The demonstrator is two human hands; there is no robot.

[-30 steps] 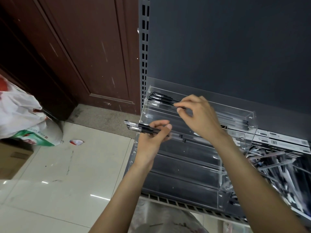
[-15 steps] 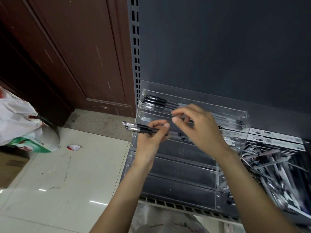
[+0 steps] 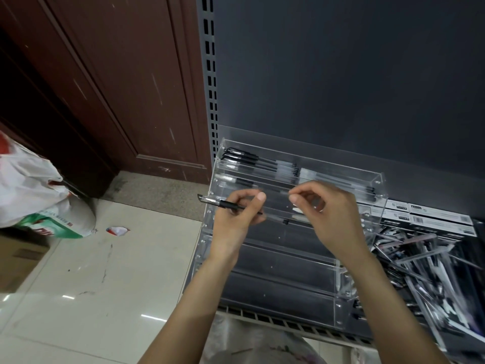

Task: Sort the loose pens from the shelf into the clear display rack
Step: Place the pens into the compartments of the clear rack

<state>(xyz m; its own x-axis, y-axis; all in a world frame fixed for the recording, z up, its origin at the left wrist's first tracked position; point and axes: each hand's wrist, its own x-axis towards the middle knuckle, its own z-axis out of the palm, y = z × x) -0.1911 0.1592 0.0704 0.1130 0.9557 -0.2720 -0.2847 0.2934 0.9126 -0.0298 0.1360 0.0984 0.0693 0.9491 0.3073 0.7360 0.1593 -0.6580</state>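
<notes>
The clear display rack point(image 3: 341, 290) stands in stepped tiers on the dark shelf. Several black-grip pens point(image 3: 252, 160) lie in its top tier, and one pen point(image 3: 236, 181) lies in the second tier. My left hand point(image 3: 236, 219) grips a black-grip pen point(image 3: 225, 204) in front of the rack's left end, its capped end pointing left. My right hand point(image 3: 330, 216) hovers just to its right, thumb and forefinger pinching what looks like a clear pen barrel point(image 3: 275, 194) over the second tier. The pile of loose pens point(image 3: 433, 271) lies right of the rack.
Flat white-labelled boxes point(image 3: 441, 219) sit behind the loose pile. A dark back panel point(image 3: 341, 74) rises behind the rack. Left of the shelf, on the tiled floor, are a white plastic bag point(image 3: 31, 185), a cardboard box point(image 3: 18, 258) and a paper scrap point(image 3: 118, 230). A brown door point(image 3: 118, 74) stands behind.
My right hand left the top tier, came down toward my left hand and now pinches at a pen barrel beside it. My left hand has stayed in place holding its pen.
</notes>
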